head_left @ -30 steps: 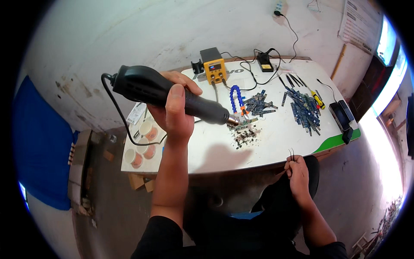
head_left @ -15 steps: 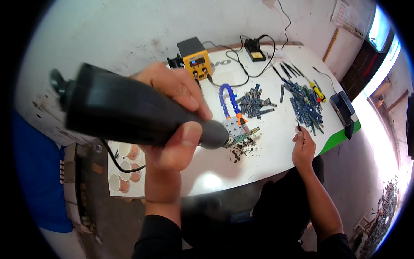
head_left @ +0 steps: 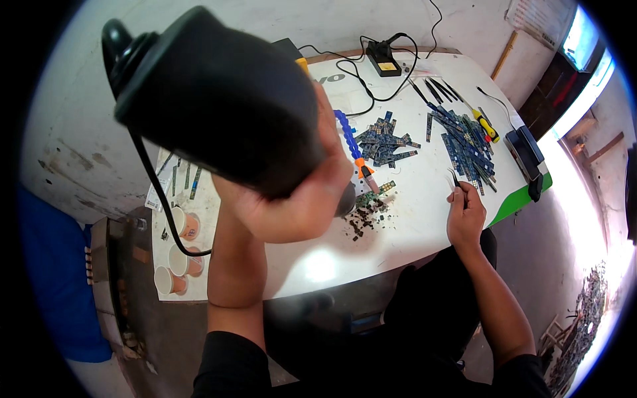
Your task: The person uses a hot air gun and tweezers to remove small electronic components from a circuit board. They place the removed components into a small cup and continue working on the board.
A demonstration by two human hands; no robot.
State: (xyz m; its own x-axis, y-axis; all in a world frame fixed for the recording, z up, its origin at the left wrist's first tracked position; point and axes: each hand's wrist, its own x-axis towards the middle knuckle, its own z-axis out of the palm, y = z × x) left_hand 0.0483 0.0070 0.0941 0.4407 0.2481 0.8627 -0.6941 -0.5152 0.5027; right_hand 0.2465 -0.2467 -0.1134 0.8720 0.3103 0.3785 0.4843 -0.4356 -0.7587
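Note:
My left hand [head_left: 312,205] is wrapped around a black hot air gun [head_left: 219,106], held up close to the camera with its nozzle end pointing down. Beneath that end lies a green circuit board strip [head_left: 383,189], partly hidden by hand and gun. Dark loose bits [head_left: 361,222] are scattered just in front of the board. A blue jointed arm [head_left: 345,129] with an orange joint reaches down to it. My right hand [head_left: 466,215], near the table's right front edge, pinches tweezers [head_left: 454,178] with their tips pointing up.
Two heaps of narrow circuit boards, a middle heap [head_left: 385,142] and a right heap [head_left: 468,149], lie on the white table. A yellow-handled screwdriver [head_left: 486,125] and a dark device [head_left: 524,159] are at right. Paper cups [head_left: 186,262] stand front left; a soldering iron stand [head_left: 383,60] is behind.
The hot air gun has swung up and its rear end tilted higher, now covering most of the yellow station. My right hand stays nearly in place with the tweezers. The view has shifted slightly.

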